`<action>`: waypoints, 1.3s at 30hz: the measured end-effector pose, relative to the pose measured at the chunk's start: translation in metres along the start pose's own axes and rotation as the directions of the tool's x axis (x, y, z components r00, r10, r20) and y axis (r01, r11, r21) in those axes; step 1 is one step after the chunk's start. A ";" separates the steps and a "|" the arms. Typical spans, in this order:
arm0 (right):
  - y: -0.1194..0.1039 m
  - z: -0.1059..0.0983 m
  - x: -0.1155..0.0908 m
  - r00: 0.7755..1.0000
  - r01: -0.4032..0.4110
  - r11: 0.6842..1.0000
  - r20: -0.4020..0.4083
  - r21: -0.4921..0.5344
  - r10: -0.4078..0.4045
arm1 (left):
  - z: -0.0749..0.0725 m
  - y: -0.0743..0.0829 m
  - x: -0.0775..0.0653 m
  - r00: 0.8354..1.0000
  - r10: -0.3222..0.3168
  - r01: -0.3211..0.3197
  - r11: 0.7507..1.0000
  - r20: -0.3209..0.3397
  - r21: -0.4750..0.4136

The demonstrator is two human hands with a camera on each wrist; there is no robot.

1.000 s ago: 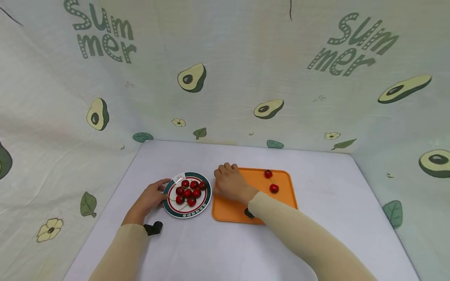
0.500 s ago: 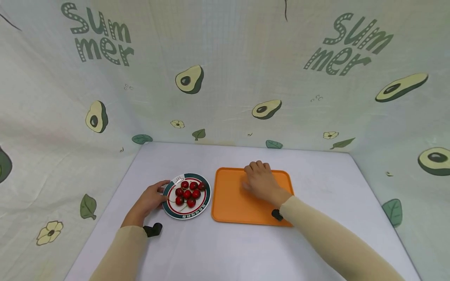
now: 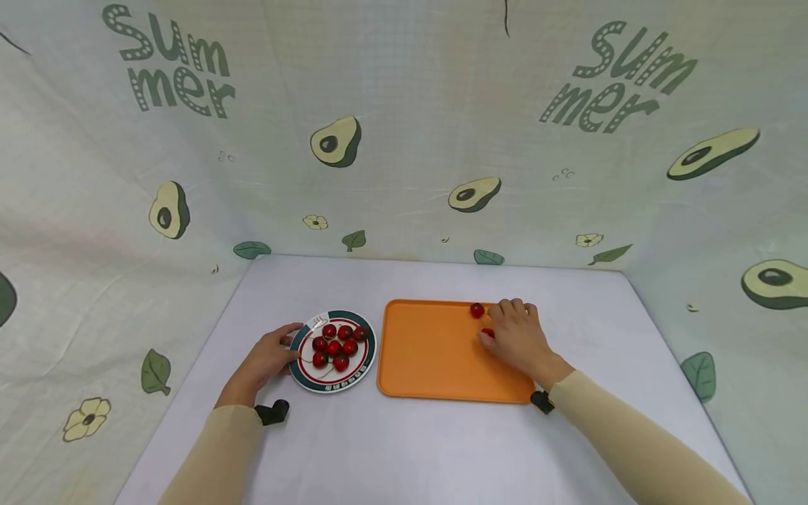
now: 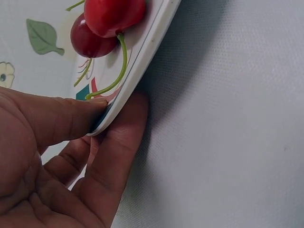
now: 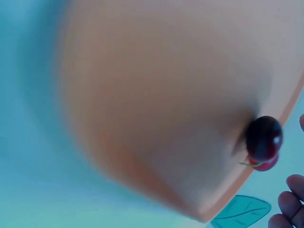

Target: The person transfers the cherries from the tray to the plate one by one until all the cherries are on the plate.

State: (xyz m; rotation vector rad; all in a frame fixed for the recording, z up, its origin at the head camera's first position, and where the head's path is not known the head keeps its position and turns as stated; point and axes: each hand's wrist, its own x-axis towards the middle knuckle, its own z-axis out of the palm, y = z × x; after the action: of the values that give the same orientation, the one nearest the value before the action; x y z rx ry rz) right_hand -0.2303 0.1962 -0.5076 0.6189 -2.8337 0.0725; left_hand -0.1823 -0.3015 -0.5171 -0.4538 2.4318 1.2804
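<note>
My left hand (image 3: 268, 356) pinches the rim of a round white plate (image 3: 362, 370) with a green band. In the left wrist view, the thumb lies on top of the rim and a finger is beneath it. Several red cherries (image 3: 333, 346) with stems lie on the plate. Over the right part of an orange tray (image 3: 429, 361), my right hand (image 3: 519, 340) reaches down with bent, spread fingers and nothing held. Close to its thumb is a cherry (image 3: 487, 332), partly hidden; another cherry (image 3: 477, 310) lies by the tray's far edge. The right wrist view shows fingertips (image 5: 290, 204) apart from a dark cherry (image 5: 264, 137).
The tray lies just right of the plate on a white-covered table (image 3: 404, 456). Behind and at the sides hangs a pale cloth (image 3: 391, 84) printed with avocados and leaves. A black strap piece (image 3: 273, 412) sits at the left wrist, another (image 3: 541, 401) at the right.
My right hand has moved right across the tray, from beside the plate to the two cherries. My left hand stays at the plate's rim.
</note>
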 end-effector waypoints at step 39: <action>-0.002 0.017 -0.013 0.999 0.005 1.000 0.049 0.011 -0.005 | 0.003 0.002 -0.005 1.000 0.012 -0.012 1.000 -0.028 0.015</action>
State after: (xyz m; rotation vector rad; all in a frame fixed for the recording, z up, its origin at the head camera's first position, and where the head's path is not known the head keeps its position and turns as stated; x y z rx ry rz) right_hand -0.2213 0.1978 -0.5276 0.6389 -2.8809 0.0723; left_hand -0.1781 -0.2969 -0.5150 -0.4566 2.4696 1.2680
